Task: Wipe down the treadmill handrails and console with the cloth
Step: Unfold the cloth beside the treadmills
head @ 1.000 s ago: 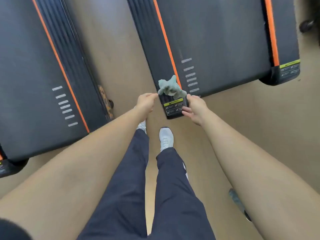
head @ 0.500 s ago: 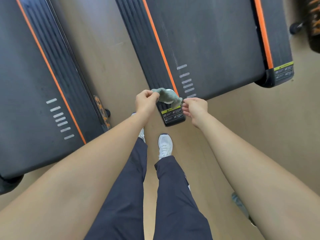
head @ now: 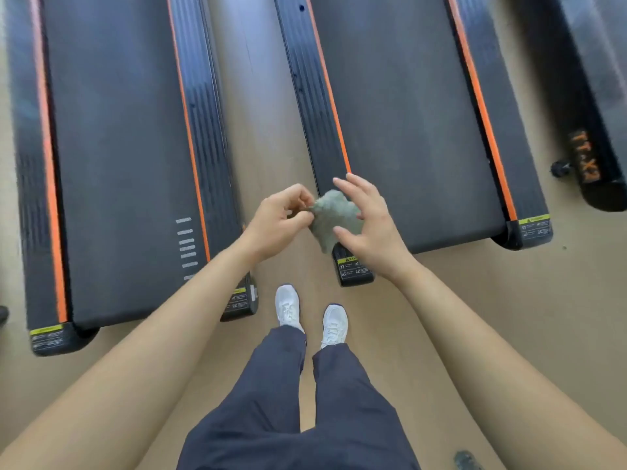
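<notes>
Two white shoes point(head: 287, 308) under dark navy trousers point(head: 271, 401) stand on a tan floor point(head: 509, 317), a black machine point(head: 590, 157) with orange lettering lies at far right with a small wheel point(head: 559, 169) beside it, and a blurred greenish thing point(head: 466, 460) sits at the bottom edge.

Looking down, your left hand point(head: 278, 218) pinches a crumpled grey-green cloth point(head: 330, 215); your right hand point(head: 373, 228), fingers spread, touches its other side. Below, a black orange-striped treadmill deck point(head: 407, 130) lies beside your white shoes point(head: 287, 308).
</notes>
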`<action>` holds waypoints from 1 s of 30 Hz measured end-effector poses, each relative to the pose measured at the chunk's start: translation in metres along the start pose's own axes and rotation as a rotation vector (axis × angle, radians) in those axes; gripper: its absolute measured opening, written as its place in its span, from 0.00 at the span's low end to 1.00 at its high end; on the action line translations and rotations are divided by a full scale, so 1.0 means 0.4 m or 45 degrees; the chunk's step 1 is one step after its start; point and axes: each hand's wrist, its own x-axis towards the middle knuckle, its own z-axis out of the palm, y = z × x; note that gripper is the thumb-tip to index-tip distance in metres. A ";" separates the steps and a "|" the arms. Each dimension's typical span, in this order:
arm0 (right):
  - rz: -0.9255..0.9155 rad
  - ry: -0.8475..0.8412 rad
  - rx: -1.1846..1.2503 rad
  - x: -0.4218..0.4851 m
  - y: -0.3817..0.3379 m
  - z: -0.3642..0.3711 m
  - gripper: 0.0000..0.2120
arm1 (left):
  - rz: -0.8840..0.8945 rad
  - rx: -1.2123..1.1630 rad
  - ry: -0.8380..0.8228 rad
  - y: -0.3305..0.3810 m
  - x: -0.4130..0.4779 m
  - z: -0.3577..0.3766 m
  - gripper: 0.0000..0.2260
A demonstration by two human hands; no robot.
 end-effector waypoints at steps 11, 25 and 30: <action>-0.318 -0.640 -0.116 -0.013 -0.391 0.402 0.09 | -0.020 0.149 0.215 -0.067 -0.483 -0.400 0.10; -0.299 -0.405 -0.377 0.024 -0.863 0.948 0.17 | -0.117 0.339 0.868 -0.428 -0.959 -0.949 0.04; -0.291 -0.213 -0.170 0.128 -1.018 0.966 0.09 | -0.064 0.383 1.077 -0.378 -0.909 -1.148 0.01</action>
